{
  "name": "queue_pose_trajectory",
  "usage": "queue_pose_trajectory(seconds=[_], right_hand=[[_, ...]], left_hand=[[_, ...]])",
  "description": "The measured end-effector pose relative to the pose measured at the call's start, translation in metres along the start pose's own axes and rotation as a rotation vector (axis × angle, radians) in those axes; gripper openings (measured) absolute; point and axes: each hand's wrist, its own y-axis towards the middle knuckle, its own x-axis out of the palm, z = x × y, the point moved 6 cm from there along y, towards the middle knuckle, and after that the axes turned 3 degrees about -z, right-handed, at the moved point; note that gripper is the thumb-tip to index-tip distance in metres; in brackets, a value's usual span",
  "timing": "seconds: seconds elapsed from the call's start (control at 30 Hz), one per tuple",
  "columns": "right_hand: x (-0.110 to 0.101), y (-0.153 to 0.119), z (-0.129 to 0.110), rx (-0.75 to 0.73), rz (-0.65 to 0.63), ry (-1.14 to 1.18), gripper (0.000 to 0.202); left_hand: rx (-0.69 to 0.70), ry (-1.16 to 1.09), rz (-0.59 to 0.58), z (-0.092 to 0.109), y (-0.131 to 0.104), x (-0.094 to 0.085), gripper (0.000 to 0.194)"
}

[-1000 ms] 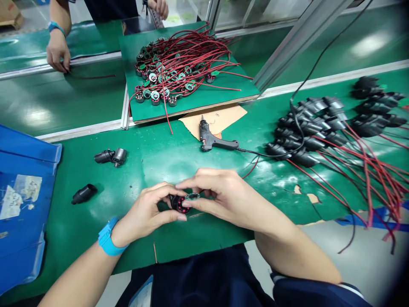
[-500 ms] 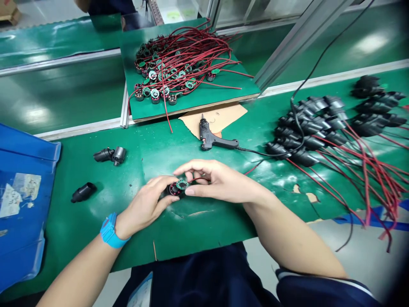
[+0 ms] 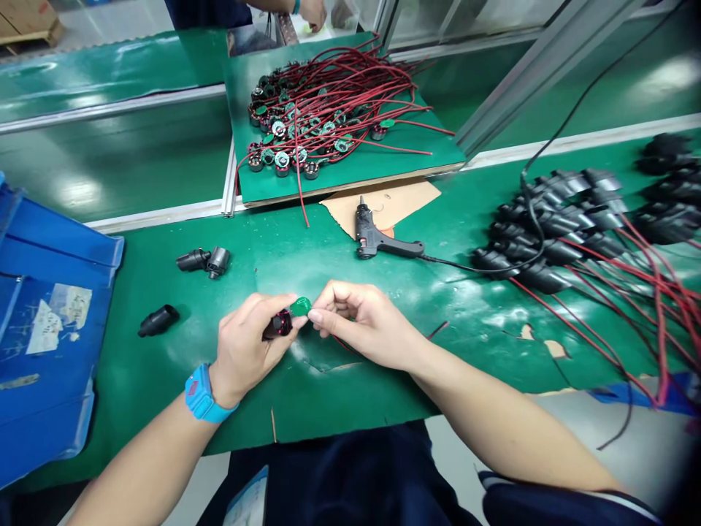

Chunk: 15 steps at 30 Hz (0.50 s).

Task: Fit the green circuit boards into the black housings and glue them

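Observation:
My left hand [image 3: 246, 332] is wrapped round a dark motor housing [image 3: 280, 324], whose open end faces right and shows red and black parts inside. At its mouth stands a small round green circuit board [image 3: 300, 307], tilted so its plain green face shows. My right hand [image 3: 366, 321] pinches the right edge of this board between thumb and forefinger. A red wire [image 3: 345, 345] runs below the right fingers, partly hidden by the hand. Left of my hands lie loose black plastic housings [image 3: 158, 320].
A glue gun [image 3: 377, 234] rests on cardboard [image 3: 408, 201] beyond my hands. Motors with red wires [image 3: 350, 95] crowd a raised green board [image 3: 383, 175]. Black housings with wires [image 3: 553, 226] lie right; blue bins [image 3: 104, 292] stand left. Another person's hand [image 3: 313, 13] shows at the top.
The circuit board has turned, its component side giving way to a plain green face. My right fingers have closed onto its edge. The left hand has tilted the housing rightward.

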Motion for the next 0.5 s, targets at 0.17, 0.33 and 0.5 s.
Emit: queue_pose_trajectory(seconds=[0.17,0.33,0.5], right_hand=[[-0.072,-0.008,-0.017,-0.136,0.343,-0.840,0.030],[-0.129,-0.005,0.012,0.227,0.393,-1.349,0.053],[-0.122,-0.007,0.002,0.146,0.395,-1.274,0.052]], left_hand=[[-0.023,0.048,0.076,0.001,0.003,-0.013,0.025],[-0.059,0.086,0.096,0.000,0.004,-0.019,0.026],[-0.119,0.090,0.141,-0.007,0.003,-0.024,0.027]])
